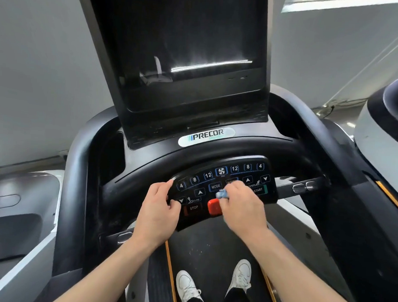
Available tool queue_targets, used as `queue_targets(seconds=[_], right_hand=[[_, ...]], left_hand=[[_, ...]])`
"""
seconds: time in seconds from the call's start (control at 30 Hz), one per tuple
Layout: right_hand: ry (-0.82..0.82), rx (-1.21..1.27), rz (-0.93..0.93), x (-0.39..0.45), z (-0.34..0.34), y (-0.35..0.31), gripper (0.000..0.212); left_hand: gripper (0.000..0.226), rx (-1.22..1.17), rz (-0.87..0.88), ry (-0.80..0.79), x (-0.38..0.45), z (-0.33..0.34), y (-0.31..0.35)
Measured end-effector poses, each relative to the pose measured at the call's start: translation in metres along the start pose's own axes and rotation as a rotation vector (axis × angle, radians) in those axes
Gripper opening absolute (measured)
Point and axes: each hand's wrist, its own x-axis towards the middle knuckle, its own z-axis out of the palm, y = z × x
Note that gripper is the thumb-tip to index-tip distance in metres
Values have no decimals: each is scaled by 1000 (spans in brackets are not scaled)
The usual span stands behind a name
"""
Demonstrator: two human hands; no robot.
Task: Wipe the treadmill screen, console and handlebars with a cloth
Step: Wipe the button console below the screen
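Note:
The treadmill's dark screen [186, 47] rises at the top centre, with streaks low on the glass. Below it sits the black console button panel [236, 173] with numbered keys, MODE, START and STOP. My right hand [241, 207] grips a small bunched blue cloth [222, 194] and presses it on the panel just above the red stop knob [213, 207]. My left hand [159, 208] holds the panel's left edge, fingers curled round it. The curved black handlebar [147, 169] arcs behind the panel.
Metal grip sensors [302, 187] sit on the right crossbar, and another [124, 236] on the left. My white shoes [188, 285] stand on the belt [209, 247]. Neighbouring machines flank both sides [13, 211]. Grey walls stand behind.

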Motion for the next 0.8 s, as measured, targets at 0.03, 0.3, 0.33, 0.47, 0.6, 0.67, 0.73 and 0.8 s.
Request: queue_targets(seconds=[0.03,0.3,0.33,0.47,0.6,0.67,0.73,0.8], right_hand=[[-25,-40,-89,-2,1,-8,12],[122,138,-46,-22,11,-21,12],[112,65,-39,-21,11,-12,13],[-375,142,-244,-32,12,-34,17],[-334,489,-72,-56,7,-34,24],[-8,559,197,-54,0,-3,29],[163,530,477,-47,-4,23,31],[109,501,573,-42,0,24,39]], left_hand=[[53,4,3,4,0,0,0],[54,0,-10,-8,1,0,-1],[54,-4,-10,-7,1,1,-2],[55,7,-12,10,2,4,0],[55,-20,-21,0,1,2,0],[55,-40,-17,-2,0,2,-1],[55,-44,-8,4,0,4,-2],[55,-30,-4,11,0,4,-2]])
